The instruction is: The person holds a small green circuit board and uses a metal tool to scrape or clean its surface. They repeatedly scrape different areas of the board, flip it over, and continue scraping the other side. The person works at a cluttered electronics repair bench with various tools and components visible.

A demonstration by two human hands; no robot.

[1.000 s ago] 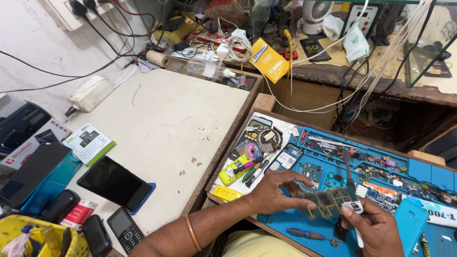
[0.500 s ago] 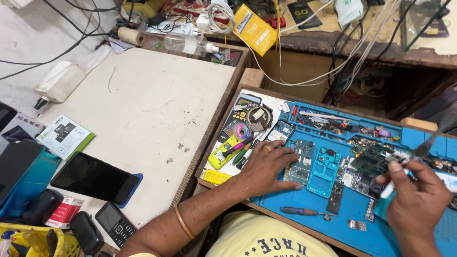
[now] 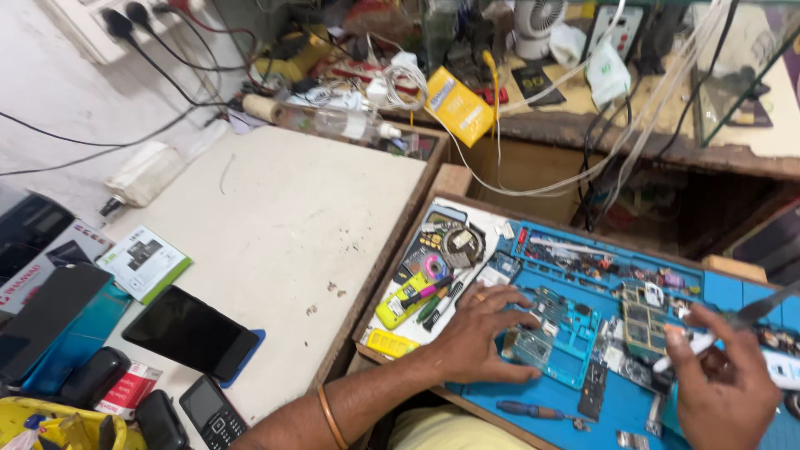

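My left hand (image 3: pixel 479 333) rests flat on the blue work mat (image 3: pixel 733 296), its fingertips pressing on a blue phone frame (image 3: pixel 567 346) with a clear part at its left end. My right hand (image 3: pixel 725 387) is closed around a white-handled tool (image 3: pixel 696 343) whose metal blade points up to the right. Just left of that hand lies a green circuit board (image 3: pixel 642 321). A blue-handled screwdriver (image 3: pixel 533 410) lies on the mat below my left hand.
A white worktop (image 3: pixel 275 225) spreads to the left, with a black smartphone (image 3: pixel 192 333), a keypad phone (image 3: pixel 212 408) and small boxes along its near edge. A yellow multimeter (image 3: pixel 404 300) sits at the mat's left. Cables, a yellow box (image 3: pixel 458 104) and a small fan (image 3: pixel 537 17) crowd the back shelf.
The view has shifted slightly. My left hand has slid right onto the blue phone frame. My right hand has dropped lower with the tool.
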